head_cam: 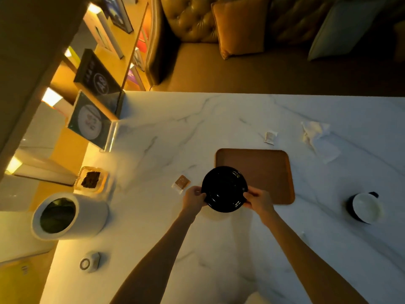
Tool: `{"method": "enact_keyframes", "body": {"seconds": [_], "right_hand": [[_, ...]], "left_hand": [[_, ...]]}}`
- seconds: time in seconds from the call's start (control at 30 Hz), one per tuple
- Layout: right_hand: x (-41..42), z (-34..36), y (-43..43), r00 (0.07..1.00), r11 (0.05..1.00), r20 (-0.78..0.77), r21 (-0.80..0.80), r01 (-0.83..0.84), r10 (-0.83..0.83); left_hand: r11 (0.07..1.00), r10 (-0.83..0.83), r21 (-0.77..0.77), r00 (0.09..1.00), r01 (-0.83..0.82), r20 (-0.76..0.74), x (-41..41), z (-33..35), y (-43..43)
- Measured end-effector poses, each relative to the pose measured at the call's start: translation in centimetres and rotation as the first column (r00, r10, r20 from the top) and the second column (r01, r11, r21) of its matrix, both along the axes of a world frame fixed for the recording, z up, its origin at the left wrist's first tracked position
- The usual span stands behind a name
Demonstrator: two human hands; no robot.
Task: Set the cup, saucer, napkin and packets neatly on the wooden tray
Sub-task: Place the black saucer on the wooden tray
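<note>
Saucer (224,189) (glossy, rigid, probably slick and brittle) overlaps the 7 o'clock corner of the wooden tray (263,163); your left hand (194,197) and right hand (258,199) pinch its rim at 9 and 3 o'clock.

Marble table (219,128) w/ tufted leather sofa (192,18) behind — warm amber-lit shelves (96,69) at left.

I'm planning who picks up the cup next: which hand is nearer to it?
Right. The right hand grips the right rim of the saucer, apart from the cup, to its left; the left hand grips the saucer's opposite rim, farther from the cup.
</note>
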State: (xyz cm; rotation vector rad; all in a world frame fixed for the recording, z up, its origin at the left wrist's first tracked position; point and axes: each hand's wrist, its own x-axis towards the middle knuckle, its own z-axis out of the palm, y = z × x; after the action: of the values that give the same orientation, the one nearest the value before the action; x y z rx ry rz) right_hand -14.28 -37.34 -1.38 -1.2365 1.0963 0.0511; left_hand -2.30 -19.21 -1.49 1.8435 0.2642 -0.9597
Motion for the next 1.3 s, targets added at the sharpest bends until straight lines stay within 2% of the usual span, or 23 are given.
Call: {"method": "enact_keyframes", "body": {"seconds": [0.53, 0.87, 1.03, 1.3], "right_hand": [[2.5, -4.1, -7.5, 0.996, 1.0, -0.085, -0.01, 0.029, -0.03], [2.5, -5.7, -9.0, 0.994, 1.0, -0.109, -0.01, -0.01, 0.009], [2.4, -6.2, -8.5, 0.992, 0.994, -0.112, -0.081, -0.073, 0.064], [3.0, -7.4, -8.1, 0.985, 0.971, -0.125, -0.193, -0.138, 0.116]], "left_hand": [[0.985, -0.087, 0.154, 0.996, 0.082, 0.026, 2.3, -2.9, -8.0], [0.967, -0.117, 0.233, 0.993, 0.105, 0.034, 2.6, -4.5, -9.3], [0.95, -0.174, 0.269, 0.984, 0.16, 0.03, 2.8, -5.0, -8.8], [0.943, -0.157, 0.305, 0.987, 0.136, 0.046, 3.4, -5.5, -8.8]]}}
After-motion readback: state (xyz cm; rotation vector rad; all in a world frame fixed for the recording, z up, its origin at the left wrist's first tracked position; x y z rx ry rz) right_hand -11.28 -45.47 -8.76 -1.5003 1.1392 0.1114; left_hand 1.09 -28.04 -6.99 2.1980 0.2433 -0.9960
